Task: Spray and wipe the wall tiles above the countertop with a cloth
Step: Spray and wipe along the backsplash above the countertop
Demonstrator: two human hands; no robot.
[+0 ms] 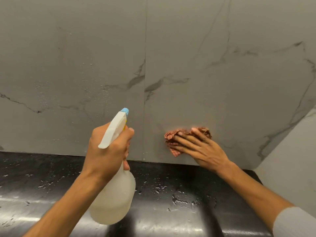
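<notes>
My left hand [107, 151] grips a translucent white spray bottle [116, 199] by its neck, the blue nozzle pointing up at the grey marble wall tiles [196, 48]. Fine droplets dot the left tile above the nozzle. My right hand [200, 147] lies flat with fingers spread on a crumpled pinkish-orange cloth [172, 135], pressing it against the right tile just above the countertop. The cloth shows mostly past my fingertips; the rest is hidden under the palm.
A glossy black countertop [171, 194] runs below the tiles, with scattered water spots. A vertical grout joint [145, 82] splits the two tiles. A lighter marble side wall [294, 159] closes in at the right.
</notes>
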